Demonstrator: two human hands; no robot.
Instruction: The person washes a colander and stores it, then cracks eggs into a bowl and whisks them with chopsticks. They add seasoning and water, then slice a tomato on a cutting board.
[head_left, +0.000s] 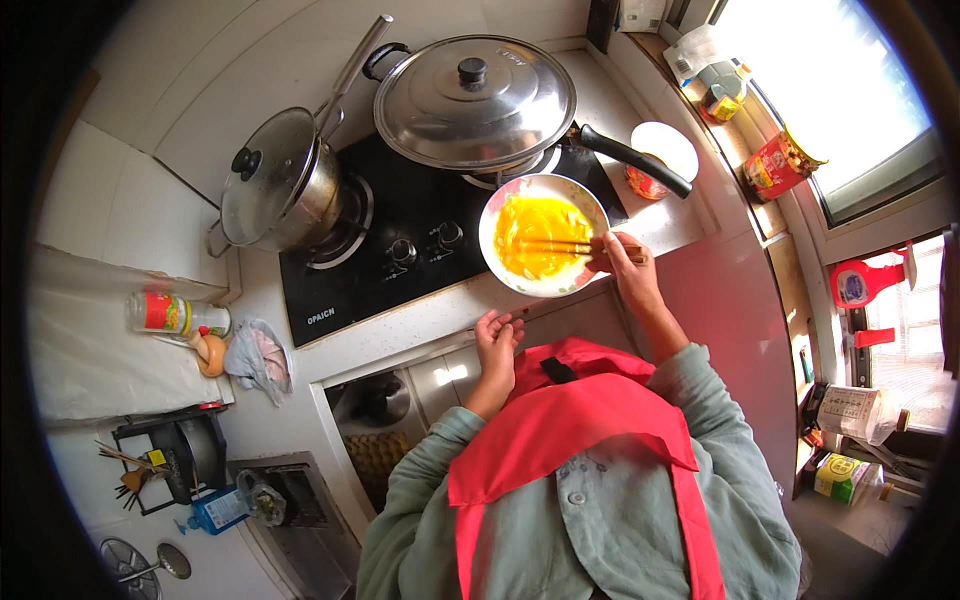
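A white bowl with a floral rim (496, 274) stands before me at the front edge of the black gas hob (330, 289), with yellow beaten egg (536, 232) in it. My right hand (626, 270) grips a pair of wooden chopsticks (574, 246) at the bowl's right side, their tips in the egg. Below and left of the bowl is my left hand (499, 341), held apart from it with loosely curled fingers and nothing seen in it. What the bowl rests on is hidden beneath it.
Behind the bowl sits a large lidded wok (427, 112), its black handle (637, 159) reaching right. A steel pot with a glass lid (311, 202) occupies the left burner. Glass jars (161, 313) and a plastic bag (251, 360) lie left; a white round container (667, 150) stands right.
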